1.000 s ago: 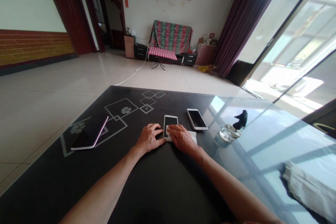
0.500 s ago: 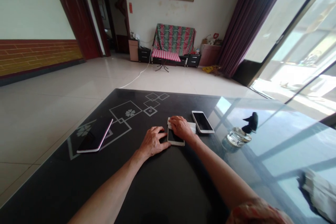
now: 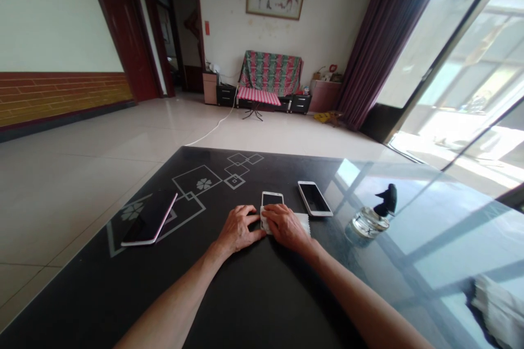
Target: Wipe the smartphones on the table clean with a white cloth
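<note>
A white-framed smartphone (image 3: 272, 197) lies face up on the dark glossy table (image 3: 245, 300). My left hand (image 3: 240, 229) rests at its left side, the thumb against the lower edge and the fingers along the side, holding it in place. Under my right hand (image 3: 286, 224) is a white cloth with a zigzag edge (image 3: 303, 223), pressed flat over the lower part of the screen. The fingers of that hand lie close together on the cloth. Only the top of the screen shows; the rest is hidden by cloth and hand.
Right of my hands lies a second white phone (image 3: 315, 199). Beyond it stands a clear glass bottle with a black spray top (image 3: 370, 221). A tablet-like device (image 3: 150, 221) lies at the left. A crumpled grey cloth (image 3: 497, 305) sits near the right edge.
My right hand has slid the cloth down the phone towards me, uncovering the top of the screen and covering the bottom. My left hand stays at the phone's left side. The view has tilted up slightly.
</note>
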`<state>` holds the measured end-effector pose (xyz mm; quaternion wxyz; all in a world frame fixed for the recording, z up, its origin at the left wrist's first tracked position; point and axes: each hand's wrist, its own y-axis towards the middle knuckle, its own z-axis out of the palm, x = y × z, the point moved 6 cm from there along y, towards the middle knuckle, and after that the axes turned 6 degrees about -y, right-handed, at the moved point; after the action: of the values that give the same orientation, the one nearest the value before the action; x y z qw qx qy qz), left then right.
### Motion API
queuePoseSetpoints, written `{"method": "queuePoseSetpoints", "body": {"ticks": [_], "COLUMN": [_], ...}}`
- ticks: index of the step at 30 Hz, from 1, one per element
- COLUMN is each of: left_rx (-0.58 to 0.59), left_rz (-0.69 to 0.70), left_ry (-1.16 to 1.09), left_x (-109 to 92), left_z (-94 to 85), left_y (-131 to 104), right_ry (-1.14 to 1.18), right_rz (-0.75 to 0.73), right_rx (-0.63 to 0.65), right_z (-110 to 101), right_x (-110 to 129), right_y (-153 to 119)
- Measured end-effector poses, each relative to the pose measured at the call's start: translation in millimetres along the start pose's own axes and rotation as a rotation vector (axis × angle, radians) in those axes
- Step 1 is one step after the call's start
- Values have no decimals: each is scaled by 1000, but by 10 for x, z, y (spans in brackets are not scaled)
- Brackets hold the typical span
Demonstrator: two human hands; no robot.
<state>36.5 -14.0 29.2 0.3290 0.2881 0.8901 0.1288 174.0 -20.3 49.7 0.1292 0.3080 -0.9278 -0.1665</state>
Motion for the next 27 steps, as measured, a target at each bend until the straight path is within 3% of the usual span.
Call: {"method": "queuePoseSetpoints", "body": {"ticks": [7, 13, 17, 27], "left_rx": [-4, -9, 2, -33], "left_rz": [-17, -9, -6, 13], "left_ry": [-5, -2, 6, 35], "left_x": [5, 9, 31, 83], "left_z": [-9, -13, -3, 33], "left_y": [0, 0, 6, 11], "right_ry": [18, -36, -78, -21], "right_rz": [-4, 123, 209, 211], "right_rx": [-15, -48, -31, -80], "right_z": [34, 138, 179, 85], "right_x": [-71, -317, -352, -139], "right_y": [48, 363, 463, 89]}}
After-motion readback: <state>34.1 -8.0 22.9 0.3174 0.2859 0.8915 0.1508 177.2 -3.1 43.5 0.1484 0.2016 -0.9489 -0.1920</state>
